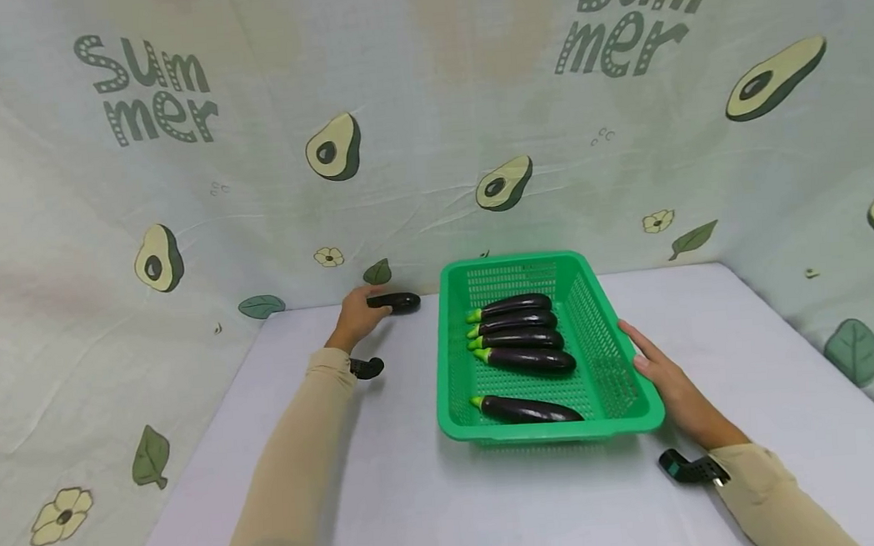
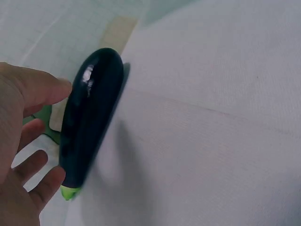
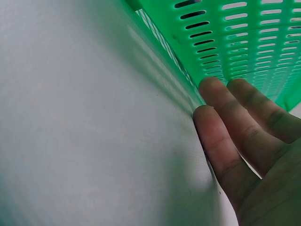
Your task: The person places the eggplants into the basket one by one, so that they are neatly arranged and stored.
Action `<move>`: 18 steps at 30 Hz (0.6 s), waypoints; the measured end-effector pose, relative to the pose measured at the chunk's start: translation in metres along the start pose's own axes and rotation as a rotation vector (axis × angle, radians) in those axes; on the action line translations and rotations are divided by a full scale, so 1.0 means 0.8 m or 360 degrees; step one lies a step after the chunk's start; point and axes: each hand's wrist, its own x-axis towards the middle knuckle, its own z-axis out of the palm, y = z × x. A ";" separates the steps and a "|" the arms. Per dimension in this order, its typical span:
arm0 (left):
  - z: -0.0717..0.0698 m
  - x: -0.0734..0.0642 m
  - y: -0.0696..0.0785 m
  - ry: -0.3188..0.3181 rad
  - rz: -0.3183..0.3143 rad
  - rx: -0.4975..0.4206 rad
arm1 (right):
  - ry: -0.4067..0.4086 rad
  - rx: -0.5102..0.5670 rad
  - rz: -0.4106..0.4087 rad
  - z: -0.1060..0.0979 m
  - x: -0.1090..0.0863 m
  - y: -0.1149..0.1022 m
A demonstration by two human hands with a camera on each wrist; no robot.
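Note:
A dark purple eggplant [image 1: 395, 302] lies at the table's far edge, left of a green plastic basket [image 1: 632, 425]. Right beside it is my left hand [image 1: 360, 318], fingers loosely spread; in the left wrist view the thumb tip meets the eggplant [image 2: 91, 117] along its side, and a fingertip is close to its green stem end. Several more eggplants [image 1: 528, 359] lie inside the basket, most of them in a row toward the back and one near the front. My right hand [image 1: 672, 384] rests against the basket's right side, its straight fingers [image 3: 218, 141] touching the slotted outer wall [image 3: 211, 28].
A white cloth covers the table [image 1: 542, 509]. Behind and to the sides hangs a pale fabric backdrop [image 1: 410, 82] printed with avocados, leaves and lettering. Each wrist wears a black strapped device [image 1: 692, 466].

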 end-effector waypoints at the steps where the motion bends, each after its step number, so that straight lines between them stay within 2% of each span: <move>1: 0.001 0.000 -0.002 -0.0001 0.0006 0.0033 | -0.0004 0.0005 0.0006 0.001 0.000 0.001; 9: 0.007 0.004 -0.013 0.0021 -0.0066 0.0372 | -0.0006 -0.0028 -0.0021 0.005 0.006 0.004; 18: 0.017 0.012 -0.007 0.0001 -0.0094 0.0347 | 0.0018 -0.0027 -0.0013 0.000 0.002 0.005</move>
